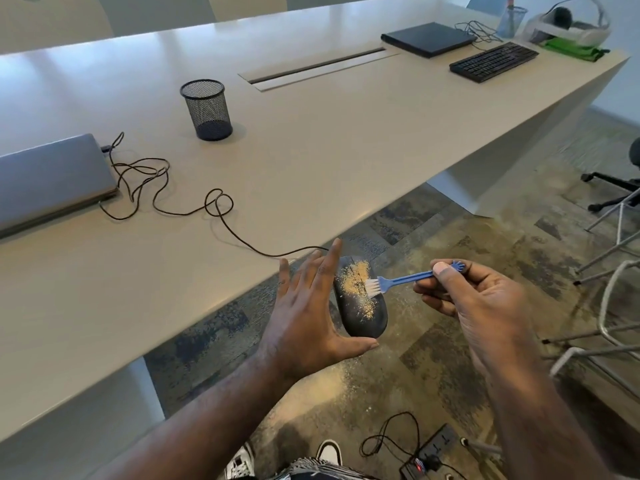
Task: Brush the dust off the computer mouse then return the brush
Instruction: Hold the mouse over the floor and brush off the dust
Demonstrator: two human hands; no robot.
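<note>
A black computer mouse is held in the air just off the table's near edge, above the floor. Tan dust covers its upper half. My left hand holds it from the left side, fingers stretched up along it and thumb hooked under its rear end. My right hand pinches the handle end of a small blue brush. The brush's white bristles touch the dusty top of the mouse. The mouse's dark cable runs back over the table.
A black mesh pen cup stands on the beige table, with a closed grey laptop at the left. A keyboard and another laptop lie far right. Metal chair legs and a power strip are on the floor.
</note>
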